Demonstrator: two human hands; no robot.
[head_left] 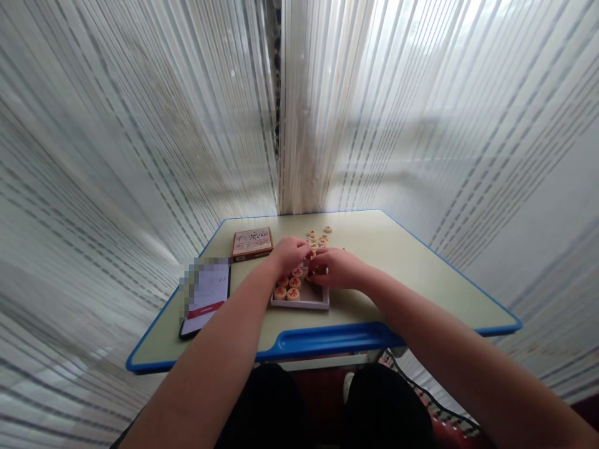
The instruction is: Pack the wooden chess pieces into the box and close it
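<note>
A shallow white box tray (304, 305) lies near the table's front edge, with round wooden xiangqi pieces (293, 294) marked in red lined up in its left part. My left hand (291, 254) reaches over the tray's far left side, its fingertips closed on a xiangqi piece. My right hand (337, 267) curls over the tray's right side; thumb and fingers come together around a piece, partly hidden by the fingers. Beyond both hands, several loose xiangqi pieces (324, 239) are grouped on the table.
A printed box lid (253, 242) rests at the back left of the cream table (402, 262) with blue edging. In front of it is a phone (208, 296) with its screen lit. A blue pen trough (334, 337) runs along the front edge. Pale striped curtains (299, 125) surround the table.
</note>
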